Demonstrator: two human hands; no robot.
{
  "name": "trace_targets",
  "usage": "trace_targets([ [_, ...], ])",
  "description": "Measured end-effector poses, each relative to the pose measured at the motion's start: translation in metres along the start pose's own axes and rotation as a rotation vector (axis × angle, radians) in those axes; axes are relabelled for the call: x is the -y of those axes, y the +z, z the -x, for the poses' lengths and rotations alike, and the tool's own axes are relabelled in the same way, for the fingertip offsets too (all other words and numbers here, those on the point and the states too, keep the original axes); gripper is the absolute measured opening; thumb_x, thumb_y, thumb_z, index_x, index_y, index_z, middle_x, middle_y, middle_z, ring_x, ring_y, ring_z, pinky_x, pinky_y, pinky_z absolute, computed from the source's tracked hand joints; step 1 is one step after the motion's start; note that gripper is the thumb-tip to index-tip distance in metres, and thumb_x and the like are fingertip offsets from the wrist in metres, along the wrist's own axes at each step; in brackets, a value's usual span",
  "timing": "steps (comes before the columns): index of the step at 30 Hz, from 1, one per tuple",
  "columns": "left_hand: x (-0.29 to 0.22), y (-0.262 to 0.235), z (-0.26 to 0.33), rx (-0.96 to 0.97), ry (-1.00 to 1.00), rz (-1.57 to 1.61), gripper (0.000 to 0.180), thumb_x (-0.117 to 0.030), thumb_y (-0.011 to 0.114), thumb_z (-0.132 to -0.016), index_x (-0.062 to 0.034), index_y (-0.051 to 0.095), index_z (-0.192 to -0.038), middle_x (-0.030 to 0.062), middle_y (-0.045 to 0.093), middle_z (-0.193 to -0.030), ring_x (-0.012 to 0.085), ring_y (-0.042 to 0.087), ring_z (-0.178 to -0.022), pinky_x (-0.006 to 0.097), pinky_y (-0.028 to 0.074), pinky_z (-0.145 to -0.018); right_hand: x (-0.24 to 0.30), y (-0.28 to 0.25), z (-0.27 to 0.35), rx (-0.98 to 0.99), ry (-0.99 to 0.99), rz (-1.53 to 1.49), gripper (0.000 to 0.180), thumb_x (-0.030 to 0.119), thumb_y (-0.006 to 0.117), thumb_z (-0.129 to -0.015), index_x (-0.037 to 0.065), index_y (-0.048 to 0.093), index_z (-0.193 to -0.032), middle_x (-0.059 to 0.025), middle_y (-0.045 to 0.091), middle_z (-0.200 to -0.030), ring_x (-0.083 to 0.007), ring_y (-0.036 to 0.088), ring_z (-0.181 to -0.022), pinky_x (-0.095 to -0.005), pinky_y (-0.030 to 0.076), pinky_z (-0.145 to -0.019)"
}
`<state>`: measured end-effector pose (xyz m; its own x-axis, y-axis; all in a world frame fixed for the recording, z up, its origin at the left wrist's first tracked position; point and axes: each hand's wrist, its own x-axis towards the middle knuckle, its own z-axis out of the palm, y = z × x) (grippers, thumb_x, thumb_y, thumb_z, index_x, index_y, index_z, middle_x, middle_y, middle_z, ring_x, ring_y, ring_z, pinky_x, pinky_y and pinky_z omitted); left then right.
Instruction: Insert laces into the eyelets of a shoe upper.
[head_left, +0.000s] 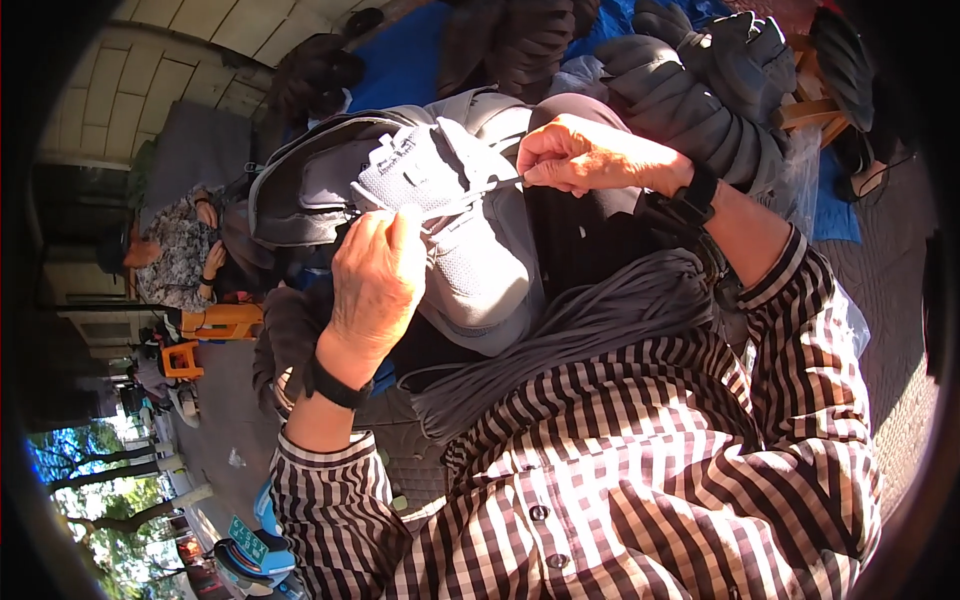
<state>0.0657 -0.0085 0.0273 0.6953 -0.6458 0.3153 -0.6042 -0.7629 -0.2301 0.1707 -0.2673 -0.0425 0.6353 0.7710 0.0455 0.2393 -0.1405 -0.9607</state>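
Item: one grey shoe point(478, 275), over my lap, toe towards me, presumably so the lacing faces both hands. Item: one lace point(490, 187), drawn straight from the shoe, its far stretch pinched in my right hand point(560, 158), likely to keep it taut. Item: my left hand point(380, 270), fingers curled beside the lacing; its grip hidden, I cannot tell. Item: grey lace bundle point(610, 315), against my shirt point(640, 440), probably for easy reach.

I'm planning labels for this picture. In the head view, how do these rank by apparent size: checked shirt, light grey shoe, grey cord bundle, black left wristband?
1. Checked shirt
2. Light grey shoe and grey cord bundle: too close to rank
3. Black left wristband
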Motion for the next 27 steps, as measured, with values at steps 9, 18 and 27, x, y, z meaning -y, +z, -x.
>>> trace_targets([
  [9,-0.008,0.017,0.0,-0.231,-0.213,0.065,0.018,0.005,0.061,-0.078,-0.0039,0.056,-0.093,0.0117,0.061,-0.08,0.0299,0.061,-0.076,0.037,0.05,-0.068,-0.007,-0.005,0.001,-0.011,-0.059,0.032,0.018,0.022,0.057,-0.09,0.004,0.062,-0.089,0.0018,0.053,-0.065,-0.0066,0.049,-0.055,-0.0216,0.041,-0.052],
  [18,-0.016,-0.006,-0.009,0.08,-0.334,0.438,0.022,0.001,0.063,-0.077,-0.0022,0.057,-0.098,0.0142,0.063,-0.083,0.0333,0.061,-0.079,0.039,0.049,-0.071,-0.004,0.0,-0.003,0.026,-0.013,-0.065,0.021,0.023,0.059,-0.094,0.002,0.061,-0.09,0.0025,0.052,-0.065,-0.0041,0.049,-0.055,-0.0198,0.043,-0.054],
  [27,-0.012,-0.008,-0.022,0.149,-0.316,0.511,0.01,-0.005,0.066,-0.083,0.0036,0.065,-0.088,0.0122,0.06,-0.066,0.0173,0.052,-0.055,0.027,0.043,-0.056,0.002,0.001,-0.004,0.016,0.011,-0.024,0.02,0.022,0.059,-0.092,0.003,0.061,-0.088,0.002,0.053,-0.065,-0.0051,0.049,-0.056,-0.0201,0.042,-0.054],
])
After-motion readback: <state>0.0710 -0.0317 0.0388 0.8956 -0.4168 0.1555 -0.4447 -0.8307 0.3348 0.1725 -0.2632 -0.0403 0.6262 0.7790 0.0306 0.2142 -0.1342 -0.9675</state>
